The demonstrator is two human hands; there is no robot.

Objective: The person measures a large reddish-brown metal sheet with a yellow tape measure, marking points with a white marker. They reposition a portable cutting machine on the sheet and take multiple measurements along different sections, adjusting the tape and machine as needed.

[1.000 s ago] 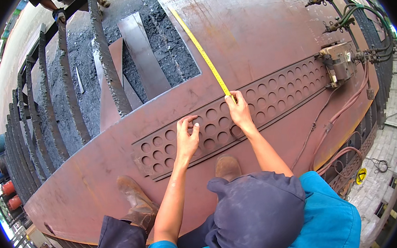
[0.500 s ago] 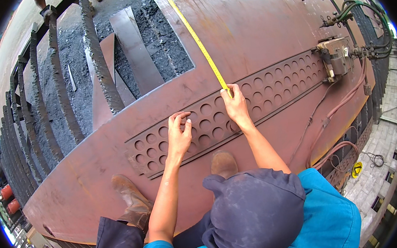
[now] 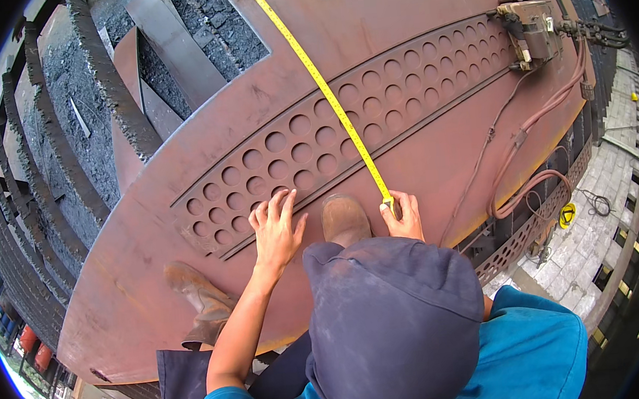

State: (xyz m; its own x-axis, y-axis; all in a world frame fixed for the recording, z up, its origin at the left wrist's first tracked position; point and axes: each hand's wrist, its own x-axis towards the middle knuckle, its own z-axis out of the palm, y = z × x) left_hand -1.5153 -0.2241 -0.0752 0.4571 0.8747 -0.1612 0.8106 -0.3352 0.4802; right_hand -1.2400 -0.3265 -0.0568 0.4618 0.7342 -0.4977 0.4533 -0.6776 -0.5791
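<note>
A yellow tape measure (image 3: 330, 97) stretches across the reddish-brown steel plate (image 3: 146, 288) from the far edge of the view toward me. My right hand (image 3: 405, 219) grips its near end, low on the plate beside my boot (image 3: 345, 218). Fingers partly hide the end of the tape. Under the tape lies a long strip with rows of round holes (image 3: 301, 153), set between dark lines. Over the strip's near edge hovers my left hand (image 3: 277, 233), its fingers apart with nothing in them; whether it touches the plate I cannot tell.
Jagged slats (image 3: 111, 81) over dark rubble lie beyond the plate's left edge. A boxy machine (image 3: 531, 29) stands at the strip's far right end, with reddish hoses (image 3: 517, 139) trailing from it. A dark cap (image 3: 396, 313) hides the lower middle of the view.
My right hand has drawn the tape's near end toward me, past the strip. My left hand has come nearer and spread its fingers. The whole view has shifted.
</note>
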